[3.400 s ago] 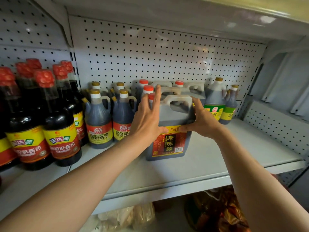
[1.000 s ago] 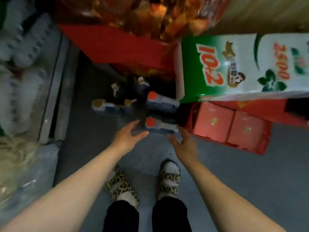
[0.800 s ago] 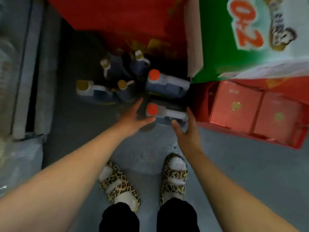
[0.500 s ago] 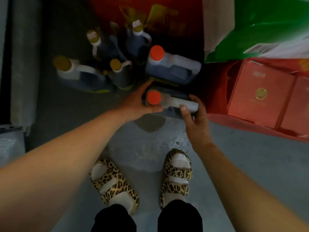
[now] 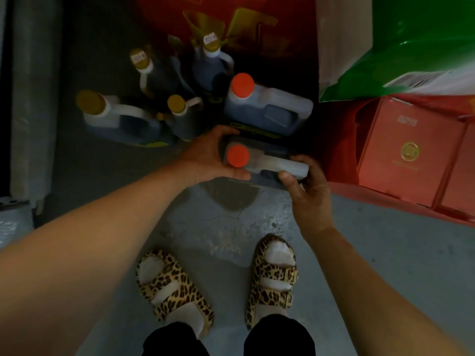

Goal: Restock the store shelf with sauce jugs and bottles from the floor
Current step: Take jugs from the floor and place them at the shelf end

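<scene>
a: report the near jug (image 5: pixel 267 164).
b: it is the orange-capped jug closest to the person's feet. it stands upright on the grey floor (image 5: pixel 210 235). its cap (image 5: pixel 238 155) faces the camera and its pale handle (image 5: pixel 280 164) runs to the right of the cap.

a: state of the left hand (image 5: pixel 205 156)?
b: curled round the cap end of the near jug. fingers wrap the far side, thumb lies along the near edge below the cap. it grips the jug.

a: state of the right hand (image 5: pixel 309 186)?
b: curled round the handle end of the same jug. thumb presses the near top edge, fingers reach over the handle's right end. it also grips the jug.

a: is the near jug raised off the floor?
b: cannot tell from this view.

a: remaining stock?
b: a second orange-capped jug (image 5: pixel 267 109) stands directly behind the near jug, touching or just beside it. to its left stand four gold-capped bottles with handles: a large one (image 5: pixel 115 116) at far left, a small one (image 5: pixel 182 114) next to it, and two (image 5: pixel 151 73) more (image 5: pixel 212 62) farther back, both carrying white stickers on the caps.

a: surroundings?
b: red cartons (image 5: pixel 406 150) sit to the right of the jugs. a green and white bag (image 5: pixel 411 47) lies above them. a dark red package (image 5: pixel 231 19) stands behind the bottles. leopard-print sandals (image 5: pixel 174 289) over white socks are planted on the floor below the hands.
</scene>
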The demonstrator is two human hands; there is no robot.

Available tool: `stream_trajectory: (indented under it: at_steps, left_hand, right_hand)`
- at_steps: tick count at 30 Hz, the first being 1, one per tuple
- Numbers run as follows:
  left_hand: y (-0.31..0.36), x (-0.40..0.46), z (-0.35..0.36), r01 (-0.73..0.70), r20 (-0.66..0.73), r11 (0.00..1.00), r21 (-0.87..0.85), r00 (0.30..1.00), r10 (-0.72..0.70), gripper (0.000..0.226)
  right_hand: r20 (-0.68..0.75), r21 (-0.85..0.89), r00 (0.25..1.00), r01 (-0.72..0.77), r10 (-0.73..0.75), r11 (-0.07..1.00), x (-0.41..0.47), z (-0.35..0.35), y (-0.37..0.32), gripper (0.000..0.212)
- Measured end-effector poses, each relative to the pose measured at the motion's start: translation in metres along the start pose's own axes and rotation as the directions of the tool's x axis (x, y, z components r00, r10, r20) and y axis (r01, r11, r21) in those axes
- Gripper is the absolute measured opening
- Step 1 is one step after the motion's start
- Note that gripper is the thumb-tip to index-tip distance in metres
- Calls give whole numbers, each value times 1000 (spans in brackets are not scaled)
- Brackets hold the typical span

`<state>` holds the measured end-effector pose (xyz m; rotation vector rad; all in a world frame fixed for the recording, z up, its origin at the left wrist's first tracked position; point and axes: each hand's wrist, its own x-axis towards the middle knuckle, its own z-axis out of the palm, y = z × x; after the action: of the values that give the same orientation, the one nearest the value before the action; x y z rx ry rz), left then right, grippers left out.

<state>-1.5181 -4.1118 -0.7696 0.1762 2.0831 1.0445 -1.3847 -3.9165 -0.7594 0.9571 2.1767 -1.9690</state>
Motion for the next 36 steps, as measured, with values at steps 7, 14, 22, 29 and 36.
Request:
stream_trajectory:
  at_steps: [7, 14, 22, 29, 36]
  left_hand:
    - [7, -30, -5, 141, 22, 979, -144, 990, -139, 77]
    - [12, -125, -32, 372, 111, 924, -85, 925, -362, 72]
    - [88, -227, -95, 466, 4, 863, -195, 880, -474, 74]
    - [184, -308, -184, 390, -110, 874, -289, 894, -435, 79]
    - [299, -402, -305, 209, -315, 929, -305, 899, -306, 100]
  right_hand:
    - [62, -131, 990, -116, 124, 985, 1, 0, -21, 18]
    - [189, -373, 950, -165, 249, 913, -49, 14, -64, 14]
    - [221, -523, 943, -99, 248, 846, -90, 32, -197, 41]
    - [266, -625, 958, 84, 111, 776, -125, 49, -365, 69]
    - [297, -633, 944, 305, -140, 712, -184, 67, -565, 51]
